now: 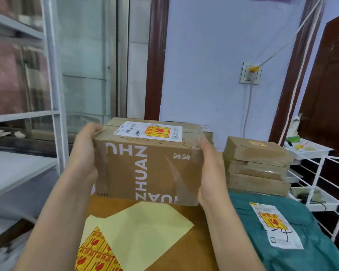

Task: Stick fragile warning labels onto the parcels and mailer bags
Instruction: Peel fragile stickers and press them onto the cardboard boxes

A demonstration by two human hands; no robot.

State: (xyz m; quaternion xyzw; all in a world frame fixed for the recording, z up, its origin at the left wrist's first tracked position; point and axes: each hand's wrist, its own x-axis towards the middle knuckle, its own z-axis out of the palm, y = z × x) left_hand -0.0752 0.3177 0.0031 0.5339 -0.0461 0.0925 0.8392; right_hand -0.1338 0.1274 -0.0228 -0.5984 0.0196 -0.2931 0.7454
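Note:
I hold a brown cardboard parcel (147,163) printed with white letters above the table, between both hands. My left hand (84,151) grips its left end with the fingers curled over the top edge. My right hand (211,169) clasps its right end. On the parcel's top, a yellow and red fragile label (158,132) sits over the white shipping label. A sheet of fragile labels (96,253) lies at the near edge, its pale yellow backing (143,227) folded over it. A green mailer bag (278,249) on the right carries a fragile label (273,221).
A stack of flat brown parcels (256,165) stands right of the held one; its top one bears a yellow label. A white wire rack (319,173) is at far right, white shelving (53,90) at left, and a wooden table (184,249) below.

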